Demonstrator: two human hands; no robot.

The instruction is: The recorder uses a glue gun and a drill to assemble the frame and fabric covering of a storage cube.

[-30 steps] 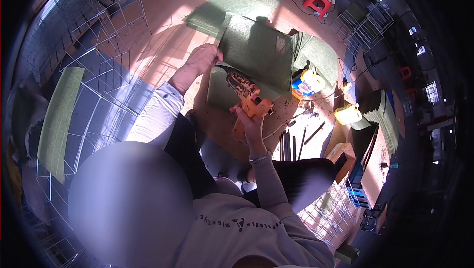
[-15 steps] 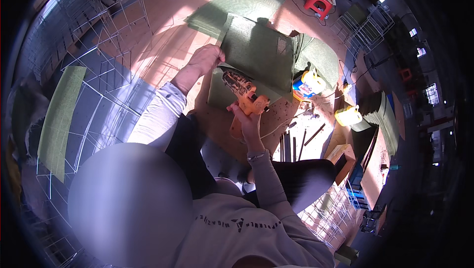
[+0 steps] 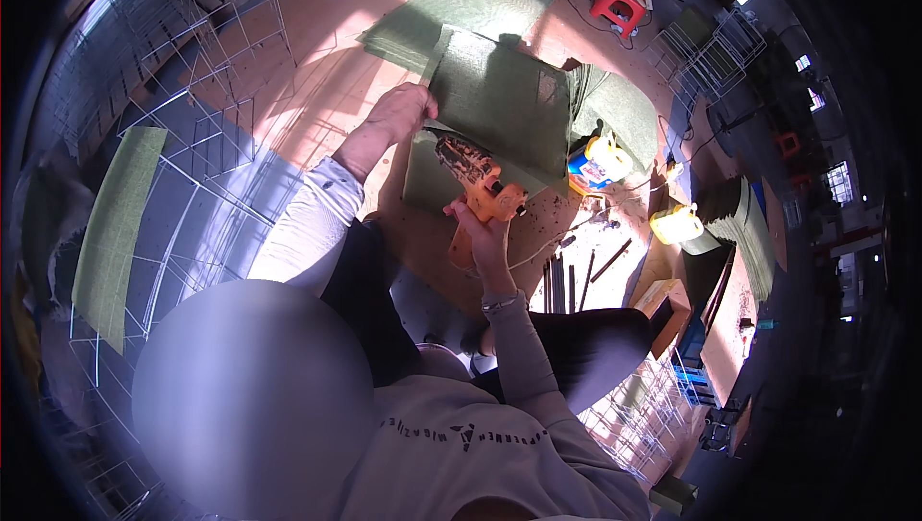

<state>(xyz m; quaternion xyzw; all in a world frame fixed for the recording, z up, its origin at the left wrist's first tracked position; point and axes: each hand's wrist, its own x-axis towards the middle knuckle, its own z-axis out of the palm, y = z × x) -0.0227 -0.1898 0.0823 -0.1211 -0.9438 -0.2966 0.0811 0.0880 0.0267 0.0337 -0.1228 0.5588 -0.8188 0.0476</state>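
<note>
My right hand (image 3: 488, 241) is wrapped round the handle of an orange glue gun (image 3: 499, 200). Its front part is smeared with dark brown stuff and points up and to the left. My left hand (image 3: 396, 118) is closed on the left edge of a green sheet (image 3: 499, 103), and its fingertips are partly hidden. That sheet is raised over another green sheet (image 3: 420, 178) lying on the board in front of me. The tip of the glue gun lies close under the raised sheet's lower edge; whether it touches cannot be seen.
Right of the sheets stand a blue and yellow tub (image 3: 595, 164) and a yellow container (image 3: 676, 224). Dark brown sticks (image 3: 588, 281) lie nearer me. More green sheets (image 3: 480, 4) are spread behind. Wire frames (image 3: 206, 151) stand at left, a red stool (image 3: 621, 8) at far right.
The glue gun and my right hand have shifted very slightly. My left hand keeps its hold on the green sheet, with almost no movement.
</note>
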